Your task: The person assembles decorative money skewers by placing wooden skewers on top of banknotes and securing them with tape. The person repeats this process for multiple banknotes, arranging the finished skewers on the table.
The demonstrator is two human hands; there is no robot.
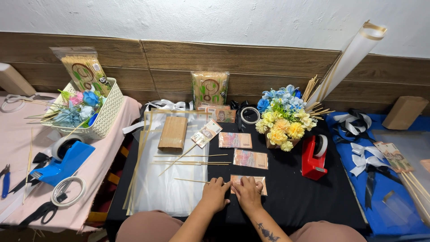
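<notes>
My left hand (215, 193) and my right hand (247, 192) rest side by side on a banknote (260, 180) lying flat near the front edge of the black table (295, 197). Both hands press down on it with fingers curled. A thin wooden skewer (190, 180) lies just left of my left hand. Two more banknotes (235, 140) (251, 159) lie flat behind, and another banknote on a skewer (206, 133) leans to the left of them. Several skewers (192, 162) lie on clear plastic sheets (165, 188).
A red tape dispenser (313, 157) and a yellow and blue flower bouquet (282, 118) stand at the right. A wooden block (173, 133) lies at the back. A blue tape dispenser (65, 159), scissors (38, 213) and a white basket (105, 114) sit on the pink table at left. Ribbons (363, 157) lie on the blue cloth.
</notes>
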